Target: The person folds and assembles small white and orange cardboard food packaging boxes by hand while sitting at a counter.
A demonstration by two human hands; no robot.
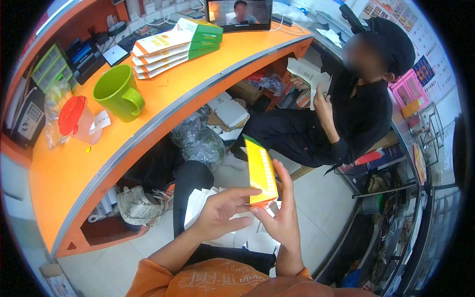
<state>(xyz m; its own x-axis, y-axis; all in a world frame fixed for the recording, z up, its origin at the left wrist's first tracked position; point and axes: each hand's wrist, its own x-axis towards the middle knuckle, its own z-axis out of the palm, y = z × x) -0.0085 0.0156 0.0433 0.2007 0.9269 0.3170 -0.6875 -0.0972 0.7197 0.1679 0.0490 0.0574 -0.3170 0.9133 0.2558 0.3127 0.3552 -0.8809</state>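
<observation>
Upright above my lap is a yellow paper carton (260, 171) with a green top end and an orange lower end. My right hand (283, 213) grips it, fingers along its right side and thumb at the lower end. My left hand (222, 210) touches its lower left edge with outstretched fingers, the thumb standing apart. Several white flat card pieces (197, 202) lie on my lap, partly hidden by my hands and forearms. Across from me, a seated person in black (363, 111) holds a white folded carton (309, 74) in both hands.
The curved orange counter (173, 94) carries stacked white, green and yellow cartons (178, 49), a green mug (118, 93), a red-lidded plastic jar (76, 119) and a screen (239, 15). Beneath sit clear plastic bags (198, 141) and a pale bag (141, 205). Racks (386, 208) line the right.
</observation>
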